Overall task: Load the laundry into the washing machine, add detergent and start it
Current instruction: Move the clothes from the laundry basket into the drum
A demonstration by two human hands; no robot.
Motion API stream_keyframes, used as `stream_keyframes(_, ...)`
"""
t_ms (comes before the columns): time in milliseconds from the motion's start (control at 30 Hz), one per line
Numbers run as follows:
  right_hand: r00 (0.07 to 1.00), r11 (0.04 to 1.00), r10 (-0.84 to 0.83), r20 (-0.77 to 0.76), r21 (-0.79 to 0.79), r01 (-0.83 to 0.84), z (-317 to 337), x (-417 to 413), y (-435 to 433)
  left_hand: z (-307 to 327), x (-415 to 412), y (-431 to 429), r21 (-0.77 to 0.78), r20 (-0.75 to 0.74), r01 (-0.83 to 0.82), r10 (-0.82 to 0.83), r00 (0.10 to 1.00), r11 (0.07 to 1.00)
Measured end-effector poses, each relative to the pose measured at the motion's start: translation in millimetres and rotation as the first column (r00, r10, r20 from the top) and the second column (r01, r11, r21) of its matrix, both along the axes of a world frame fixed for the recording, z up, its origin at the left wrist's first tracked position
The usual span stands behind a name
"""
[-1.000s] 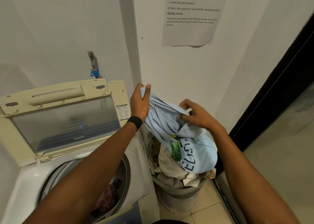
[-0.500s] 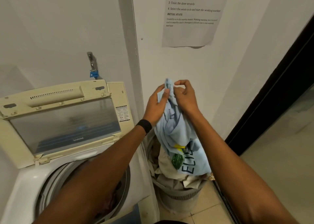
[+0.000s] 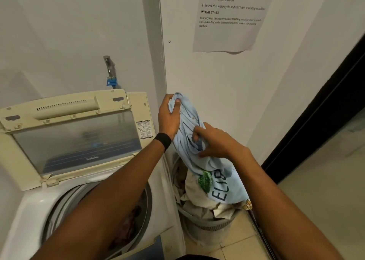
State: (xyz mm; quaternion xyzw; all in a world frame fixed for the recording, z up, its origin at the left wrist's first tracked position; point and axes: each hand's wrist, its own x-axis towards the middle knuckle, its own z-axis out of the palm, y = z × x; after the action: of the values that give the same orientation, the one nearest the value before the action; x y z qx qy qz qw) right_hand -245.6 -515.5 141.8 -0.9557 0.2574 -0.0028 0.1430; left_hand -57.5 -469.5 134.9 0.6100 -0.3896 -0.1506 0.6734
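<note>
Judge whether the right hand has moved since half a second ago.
Yes: the right hand moved down the blue shirt, away from the wall notice.

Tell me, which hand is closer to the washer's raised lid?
Left. The left hand grips the blue shirt just right of the lid; the right hand holds it farther right, above the laundry basket.

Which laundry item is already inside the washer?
The dark reddish garment in the drum; the light blue shirt is held above the basket, beige clothes lie in it.
</note>
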Motion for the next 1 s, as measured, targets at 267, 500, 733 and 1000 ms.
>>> stream_keyframes(267, 0.780, 0.973, -0.152, 0.607, 0.229, 0.012, 57, -4, -25, -9, 3, 14, 0.018, 0.056, 0.012, -0.013, 0.998, 1.000)
stream_keyframes(500, 0.357, 0.728, -0.634, 0.686, 0.685, -0.020, 40, 34, -12, -8, -25, 14, 0.023, 0.018, 0.329, -0.330, 0.944, 0.944)
stream_keyframes(733, 0.486, 0.651, -0.610, 0.626, 0.746, -0.142, 12, 36, -9, -9, -27, 11, 0.014, 0.003, 0.157, -0.157, 0.988, 0.987)
stream_keyframes(1000, 0.911, 0.935, -0.245, 0.332, 0.329, 0.131, 16, -19, -43, -2, -5, 16, 0.033, -0.018, -0.010, 0.011, 1.000, 0.999)
